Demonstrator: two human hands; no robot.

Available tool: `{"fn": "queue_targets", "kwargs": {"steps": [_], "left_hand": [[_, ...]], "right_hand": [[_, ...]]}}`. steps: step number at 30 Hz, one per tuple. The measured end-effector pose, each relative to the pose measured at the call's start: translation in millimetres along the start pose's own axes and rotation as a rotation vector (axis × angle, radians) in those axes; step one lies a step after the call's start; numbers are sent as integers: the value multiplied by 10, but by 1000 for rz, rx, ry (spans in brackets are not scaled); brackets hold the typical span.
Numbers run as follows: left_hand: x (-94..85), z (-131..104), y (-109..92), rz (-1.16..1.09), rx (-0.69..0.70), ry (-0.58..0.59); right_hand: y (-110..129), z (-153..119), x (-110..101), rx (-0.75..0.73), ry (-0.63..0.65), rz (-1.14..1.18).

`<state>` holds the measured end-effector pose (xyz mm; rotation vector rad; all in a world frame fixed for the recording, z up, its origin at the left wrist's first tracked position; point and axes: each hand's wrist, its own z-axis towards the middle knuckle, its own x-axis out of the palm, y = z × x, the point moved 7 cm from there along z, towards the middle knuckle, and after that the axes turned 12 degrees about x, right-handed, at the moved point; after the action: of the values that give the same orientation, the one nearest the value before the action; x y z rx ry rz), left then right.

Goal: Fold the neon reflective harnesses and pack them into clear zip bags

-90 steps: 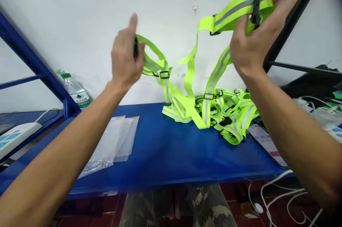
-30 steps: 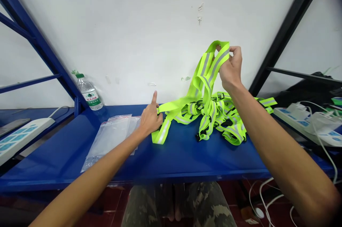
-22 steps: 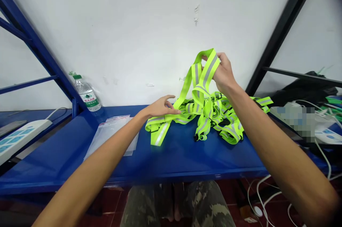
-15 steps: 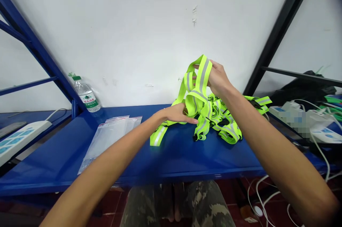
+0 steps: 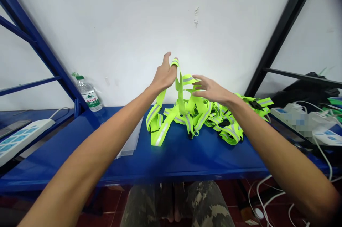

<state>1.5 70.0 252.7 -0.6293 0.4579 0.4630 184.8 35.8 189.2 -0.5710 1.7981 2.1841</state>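
Bright yellow-green reflective straps with grey stripes lie tangled [image 5: 204, 114] on the blue table. My left hand [image 5: 167, 73] is raised above the left part of the tangle, with one reflective strap [image 5: 180, 93] looped over its closed fingers and hanging down to the rest. Its index finger or thumb points upward. To the right, my right hand [image 5: 210, 89] has its fingers stretched and apart beside a raised strap loop [image 5: 188, 79]; whether they bear that loop is hard to tell. Black buckles [image 5: 255, 105] show among the straps.
Clear plastic bags [image 5: 130, 141] lie partly beneath my left forearm. A water bottle [image 5: 91, 97] leans by the wall at the back left. Power strips stand on both sides, the left one [image 5: 26, 136] white. Blue and black frame posts flank the table [image 5: 171, 164].
My left hand has risen from the tangle, lifting a strap up and left. My right hand has come slightly lower, its fingers spread, and the bunched loops it held have dropped and spread out.
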Motion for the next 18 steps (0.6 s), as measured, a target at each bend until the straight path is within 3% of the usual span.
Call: {"fn": "queue_targets", "kwargs": {"steps": [3,7,10,13,18], "left_hand": [[81,77,-82,-91,-44,43],[156,61,-85,-217,-141,200],[77,48,-92,-213,-125,241],[-88,79,-113,-63,-9,190],[-368,147,-8,269,196,123]], "right_hand": [[223,-40,296,-68,38,-14],[279,56,427,61,118,193],[310,107,362,115,152,375],[415,83,264,82,185,453],[542,22,-149,-31,-50,310]]}}
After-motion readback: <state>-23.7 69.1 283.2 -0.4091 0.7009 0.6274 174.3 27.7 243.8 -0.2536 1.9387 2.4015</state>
